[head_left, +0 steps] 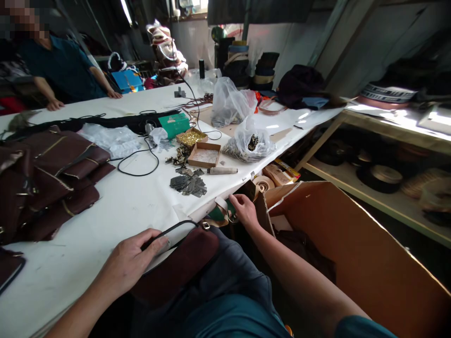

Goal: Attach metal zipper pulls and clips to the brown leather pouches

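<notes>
My left hand [132, 257] rests at the near edge of the white table [116, 211], its fingers closed on a black cord or strap [175, 228] that runs to a dark maroon leather piece [183, 263] lying on my lap. My right hand [244, 210] reaches past the table's edge, fingers curled on a small white-and-green item [222, 209] with a metal ring; I cannot make out what it is.
Maroon leather pieces [45, 178] are piled at the left. Metal fittings [188, 184], two small cardboard boxes [204, 155], a thread spool [221, 171] and plastic bags [248, 141] lie mid-table. A large open cardboard box [352, 244] stands at my right. Another person [59, 65] sits at the far side.
</notes>
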A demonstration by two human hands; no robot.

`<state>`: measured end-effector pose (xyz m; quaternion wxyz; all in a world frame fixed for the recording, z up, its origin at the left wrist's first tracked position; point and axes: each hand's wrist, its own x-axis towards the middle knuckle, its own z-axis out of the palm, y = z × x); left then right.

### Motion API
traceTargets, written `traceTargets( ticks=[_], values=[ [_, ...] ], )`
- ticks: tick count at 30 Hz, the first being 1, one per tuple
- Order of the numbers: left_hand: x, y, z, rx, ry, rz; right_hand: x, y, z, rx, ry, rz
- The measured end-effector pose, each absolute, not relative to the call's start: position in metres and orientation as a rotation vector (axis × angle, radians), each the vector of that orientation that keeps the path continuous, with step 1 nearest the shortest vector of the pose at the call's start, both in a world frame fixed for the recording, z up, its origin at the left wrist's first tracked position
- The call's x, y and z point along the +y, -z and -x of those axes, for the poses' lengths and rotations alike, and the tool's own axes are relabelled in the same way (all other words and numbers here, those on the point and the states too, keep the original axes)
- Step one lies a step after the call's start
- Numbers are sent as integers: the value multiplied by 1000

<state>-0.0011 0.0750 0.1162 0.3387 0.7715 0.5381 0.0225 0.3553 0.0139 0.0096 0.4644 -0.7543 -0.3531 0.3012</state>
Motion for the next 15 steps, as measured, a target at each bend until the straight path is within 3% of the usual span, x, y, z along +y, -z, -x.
traceTargets(
  ticks=[6, 15],
  values=[
    [73, -125, -22, 1215, -143, -1939, -34, -49, -300, -1357, -1167, 1264],
    [57, -124, -19, 1116, -251, -1955, -44, -90, -265, -1527, -1256, 1251]
  ],
)
